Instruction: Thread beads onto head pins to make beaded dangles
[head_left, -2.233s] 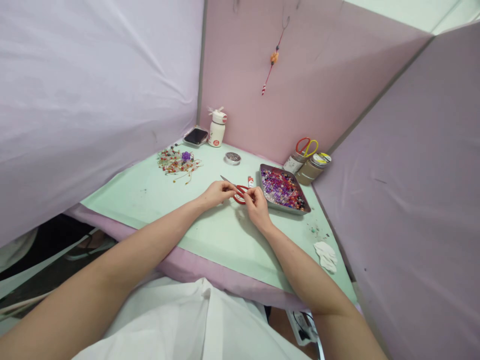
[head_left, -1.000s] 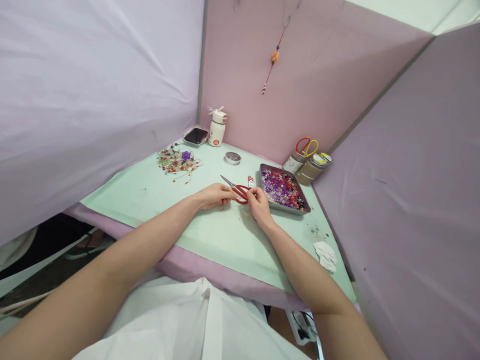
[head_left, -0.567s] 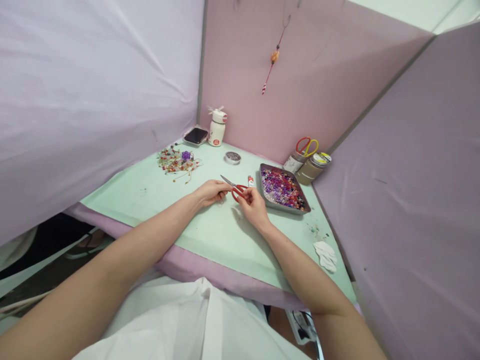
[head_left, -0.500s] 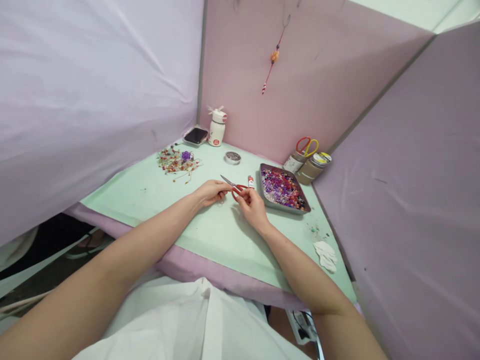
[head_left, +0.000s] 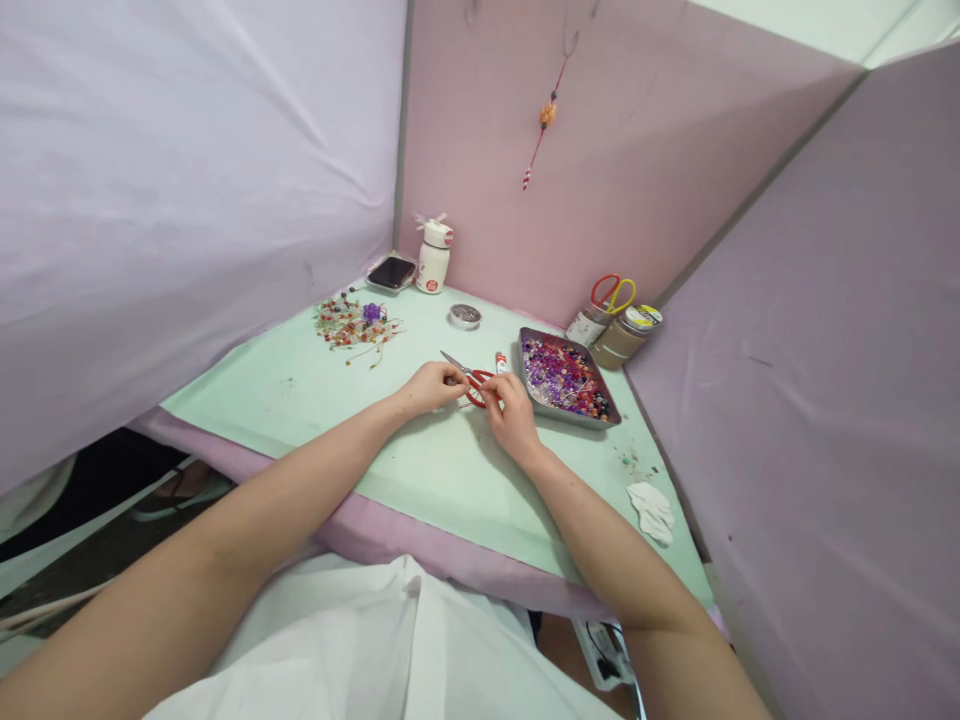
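Observation:
My left hand [head_left: 433,388] is closed in a pinch over the middle of the green table cover [head_left: 442,490]. Close beside it, my right hand [head_left: 511,412] also pinches, fingertips pointing toward the left ones. A thin strand seems to show between the fingers, too fine to name; whatever they hold is mostly hidden. Just beyond the fingertips lie scissors [head_left: 480,378] with red handles, blades pointing left and away. A small red-and-white tube [head_left: 501,362] lies behind my right hand. To its right stands a metal tray [head_left: 574,417] full of purple, red and dark beads.
Beaded strands [head_left: 352,328] lie at left. Behind are a phone [head_left: 391,272], a white bottle [head_left: 433,262] and a small round tin [head_left: 465,317]. Two containers [head_left: 628,337], one holding scissors, stand back right. Crumpled white cloth [head_left: 651,512] lies at right. A beaded cord [head_left: 548,115] hangs behind.
My left hand has shifted slightly right, toward my right hand. My right fingers have drawn back a little from the scissors' handles, which have stayed in place.

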